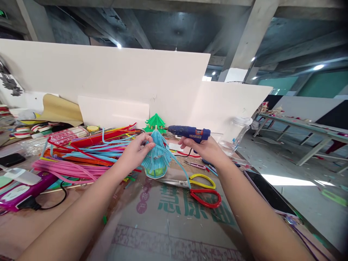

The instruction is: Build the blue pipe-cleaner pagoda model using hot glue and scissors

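Note:
My left hand point(135, 150) pinches the top of a small cone-shaped roof made of light blue straws point(157, 154), which sits on a green base on the table. My right hand point(204, 148) grips a blue hot glue gun point(189, 132), its nozzle pointing left toward the tip of the straw roof. A green paper tree-like model point(155, 123) stands just behind the blue one. Loose blue straw ends hang down from the roof toward the scissors.
Two pairs of scissors, yellow-handled point(202, 181) and red-handled point(206, 198), lie in front of the straw roof. Piles of pink, blue and red straws point(81, 156) cover the left. A clear plastic jar point(236, 132) lies at the right. White boards point(108, 79) stand behind.

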Demonstrator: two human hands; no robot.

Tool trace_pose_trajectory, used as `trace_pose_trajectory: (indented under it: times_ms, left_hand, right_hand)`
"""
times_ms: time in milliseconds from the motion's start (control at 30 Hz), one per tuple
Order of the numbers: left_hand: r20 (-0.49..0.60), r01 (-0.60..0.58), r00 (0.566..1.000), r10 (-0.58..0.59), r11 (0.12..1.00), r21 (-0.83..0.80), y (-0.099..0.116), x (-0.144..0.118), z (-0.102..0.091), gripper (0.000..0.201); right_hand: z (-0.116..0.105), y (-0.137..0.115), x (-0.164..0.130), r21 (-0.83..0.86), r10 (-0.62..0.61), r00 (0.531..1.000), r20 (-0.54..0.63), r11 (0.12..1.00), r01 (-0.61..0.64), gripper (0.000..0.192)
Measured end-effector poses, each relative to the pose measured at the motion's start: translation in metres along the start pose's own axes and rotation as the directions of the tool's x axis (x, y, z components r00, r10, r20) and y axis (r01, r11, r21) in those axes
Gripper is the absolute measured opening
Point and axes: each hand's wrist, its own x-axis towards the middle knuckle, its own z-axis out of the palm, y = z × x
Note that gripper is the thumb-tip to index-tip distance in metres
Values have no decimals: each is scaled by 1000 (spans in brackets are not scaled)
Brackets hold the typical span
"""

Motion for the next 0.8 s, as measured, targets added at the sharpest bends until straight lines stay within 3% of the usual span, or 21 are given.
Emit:
trace_pose_trajectory:
  times_ms: [233, 400, 467, 567, 633, 733, 800]
  left_hand:
    - [-85, -26, 996, 11, 985, -172, -9, -2, -6, 17]
    - [-242, -19, 970, -14, 991, -135, -15, 2, -8, 22]
    - [-294, -44, 955, -29, 970, -239, -14, 4, -12, 27]
    - [-319, -59, 937, -143, 834, -548, -10, 7, -22, 35]
    - [-269, -28, 936, -228, 713, -701, -4, 8, -28, 36]
    - [-149, 50, 946, -289, 583, -811, 6, 7, -34, 28]
    - [-133, 62, 937, -324, 526, -848, 10, 8, -38, 22]
  right_hand:
    - [2, 3, -3, -16, 54, 998, -16, 998, -54, 35]
    - [0, 3, -2, 20, 45, 999, -31, 999, -45, 38]
    - [-2, 4, -2, 67, 45, 998, -50, 997, -41, 39]
    - [-3, 6, -2, 73, 69, 995, -72, 995, -63, 43]
    - [-4, 6, -2, 57, 81, 994, -73, 995, -77, 44]
    - [-5, 5, -3, 70, 64, 996, -63, 996, -60, 43]
    - [-6, 6, -4, 136, 40, 998, -52, 990, -32, 43]
